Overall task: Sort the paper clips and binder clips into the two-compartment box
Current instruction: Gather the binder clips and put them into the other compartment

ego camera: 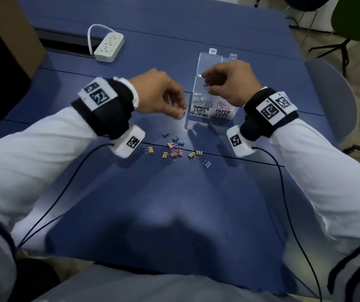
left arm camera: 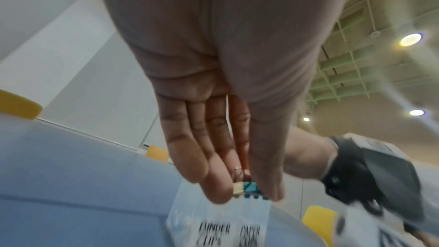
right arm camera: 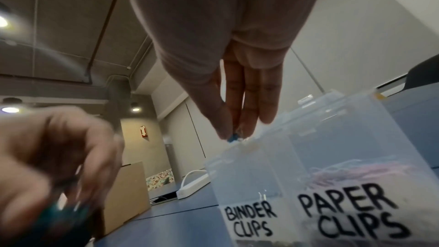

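A clear two-compartment box (ego camera: 200, 109) stands open on the blue table, labelled BINDER CLIPS on the left and PAPER CLIPS on the right. Pink paper clips (right arm camera: 351, 172) lie in the right compartment. My right hand (ego camera: 206, 83) hovers over the binder-clip compartment (right arm camera: 247, 172) and pinches a small blue binder clip (right arm camera: 231, 139) at its fingertips. Just left of the box, my left hand (ego camera: 181, 112) pinches a small bunch of binder clips (left arm camera: 249, 189), teal and yellow among them. Several loose coloured binder clips (ego camera: 174, 149) lie on the table in front of the box.
A white power strip (ego camera: 108, 47) lies at the back left, beside a cardboard box (ego camera: 11, 40). A grey chair (ego camera: 331, 94) stands at the table's right edge. Black cables (ego camera: 65, 188) run from both wrist cameras across the near table.
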The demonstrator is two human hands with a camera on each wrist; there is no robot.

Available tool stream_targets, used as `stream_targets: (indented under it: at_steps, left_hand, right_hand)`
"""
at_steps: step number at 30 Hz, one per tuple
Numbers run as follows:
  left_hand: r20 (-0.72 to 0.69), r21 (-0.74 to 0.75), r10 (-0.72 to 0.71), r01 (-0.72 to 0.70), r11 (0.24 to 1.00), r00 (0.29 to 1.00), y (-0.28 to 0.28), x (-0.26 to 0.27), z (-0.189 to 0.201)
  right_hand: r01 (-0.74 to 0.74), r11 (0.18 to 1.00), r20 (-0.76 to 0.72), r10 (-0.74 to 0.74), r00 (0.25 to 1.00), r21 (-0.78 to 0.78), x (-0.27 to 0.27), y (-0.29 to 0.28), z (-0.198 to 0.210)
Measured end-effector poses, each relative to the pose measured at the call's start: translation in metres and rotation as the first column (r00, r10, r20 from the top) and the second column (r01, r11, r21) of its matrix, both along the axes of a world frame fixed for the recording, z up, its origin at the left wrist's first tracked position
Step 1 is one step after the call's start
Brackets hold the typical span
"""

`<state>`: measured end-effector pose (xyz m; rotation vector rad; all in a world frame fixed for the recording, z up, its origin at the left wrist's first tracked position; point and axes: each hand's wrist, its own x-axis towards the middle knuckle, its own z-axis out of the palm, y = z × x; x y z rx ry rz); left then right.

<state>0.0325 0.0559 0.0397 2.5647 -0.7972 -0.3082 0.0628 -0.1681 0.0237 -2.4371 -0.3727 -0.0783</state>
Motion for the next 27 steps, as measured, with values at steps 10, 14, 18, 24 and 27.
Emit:
stream_targets:
  at_steps: [10, 14, 18, 24, 27]
  left_hand:
    - [0.089, -0.072, 0.077, -0.071, 0.995, 0.993, -0.065, 0.069, 0.018]
    - [0.166, 0.025, 0.043, -0.048, 0.999, 0.985, -0.067, 0.074, 0.004]
    - [0.241, 0.048, -0.01, -0.001, 0.999, 0.97, -0.04, 0.048, 0.006]
    - [-0.114, 0.297, -0.035, 0.068, 0.952, 0.993, 0.021, -0.006, -0.012]
    - [-0.22, 0.324, -0.004, 0.077, 0.943, 0.975, 0.036, -0.018, -0.032]
  right_hand:
    - [0.113, 0.99, 0.139, -0.124, 0.982, 0.084, -0.026, -0.031, -0.004]
    - [-0.048, 0.996, 0.021, 0.05, 0.999, -0.069, -0.059, -0.028, 0.0]
    - [-0.303, 0.911, -0.222, 0.246, 0.944, -0.279, -0.087, -0.017, -0.014]
    - [-0.392, 0.831, -0.331, 0.27, 0.904, -0.395, -0.093, 0.001, -0.033]
    - [-0.381, 0.84, -0.342, 0.253, 0.905, -0.387, -0.089, 0.007, -0.036]
